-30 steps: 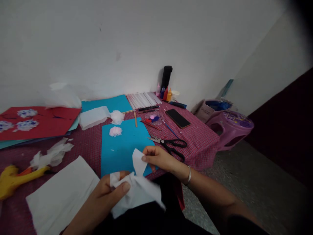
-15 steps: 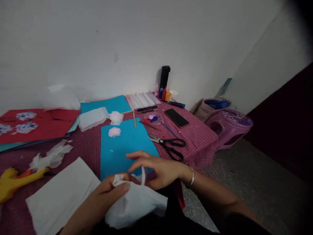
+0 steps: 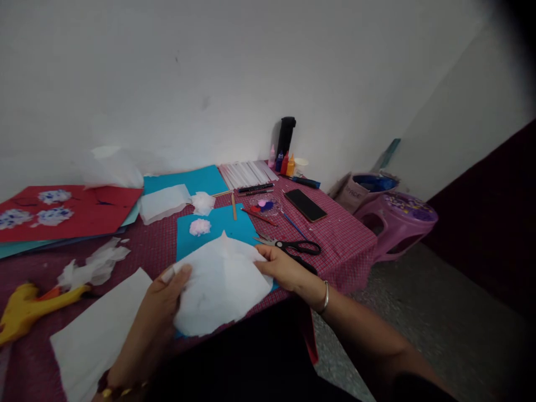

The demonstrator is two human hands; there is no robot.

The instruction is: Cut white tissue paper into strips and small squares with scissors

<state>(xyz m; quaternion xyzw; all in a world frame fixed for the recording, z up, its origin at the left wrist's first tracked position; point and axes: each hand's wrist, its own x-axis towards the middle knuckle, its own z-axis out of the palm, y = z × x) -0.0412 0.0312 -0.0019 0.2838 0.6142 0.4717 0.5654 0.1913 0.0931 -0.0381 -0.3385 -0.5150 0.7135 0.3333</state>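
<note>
A white tissue paper sheet (image 3: 221, 287) is spread between my two hands, above the near edge of the table. My left hand (image 3: 167, 296) pinches its left side, thumb on top. My right hand (image 3: 282, 268) grips its right side, with a bangle on the wrist. Under the tissue lies a blue sheet (image 3: 230, 218), partly covered. On that sheet sits a pale pink paper flower (image 3: 200, 227). Scissors with black handles (image 3: 299, 247) lie beside my right hand, one handle partly hidden by it. Another white sheet (image 3: 104, 329) is left of my left hand.
A yellow glue gun (image 3: 29, 312) and torn tissue scraps (image 3: 98, 262) lie at left, near a red sheet (image 3: 96, 215) with flowers. Toward the back are glue sticks (image 3: 247, 174), paint bottles (image 3: 285, 163) and a phone (image 3: 305, 205). A pink stool (image 3: 393, 223) stands right of the table.
The tissue, bunched between my hands before, is now opened out and raised flat over the blue sheet. My right hand moved from its middle to its right edge; my left hand shifted left.
</note>
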